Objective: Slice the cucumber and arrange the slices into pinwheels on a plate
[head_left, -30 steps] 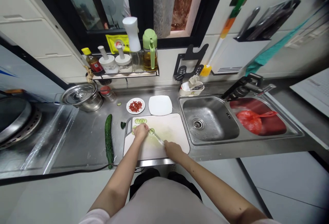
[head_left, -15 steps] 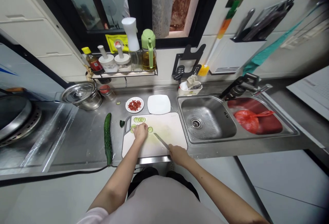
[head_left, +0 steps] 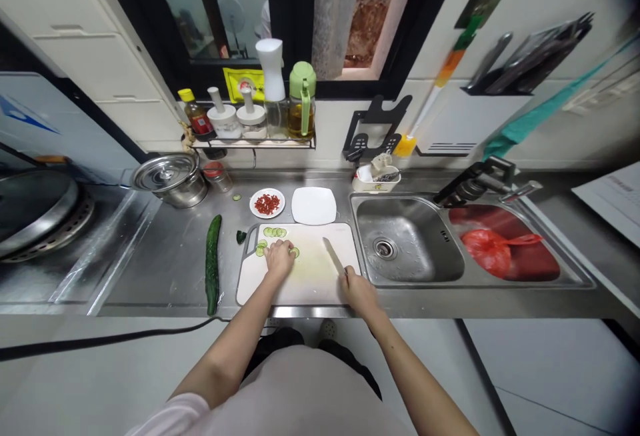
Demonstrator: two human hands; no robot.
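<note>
On the white cutting board [head_left: 320,289] my left hand [head_left: 280,259] lies low over the left part, its fingers apart. A cucumber slice [head_left: 296,252] sits against its right side, and more slices [head_left: 261,248] lie at its left fingertips. Behind it is a short row of cucumber slices [head_left: 275,232]. My right hand [head_left: 359,293] grips the handle of a knife [head_left: 333,255], whose blade points away and to the left above the board's right part. A whole cucumber [head_left: 213,266] rests on the counter left of the board, near a dark green cucumber end [head_left: 241,237].
Behind the board stand a plate of chopped red pieces [head_left: 267,204] and a white square plate [head_left: 314,205]. A lidded steel pot [head_left: 173,181] is at the back left. To the right, the double sink [head_left: 415,239] holds a red bag [head_left: 487,253]. Seasonings line a rack [head_left: 255,144].
My right hand has carried the knife to the right, away from the left hand and the slices. My left hand has shifted slightly to the right, and its fingers have spread.
</note>
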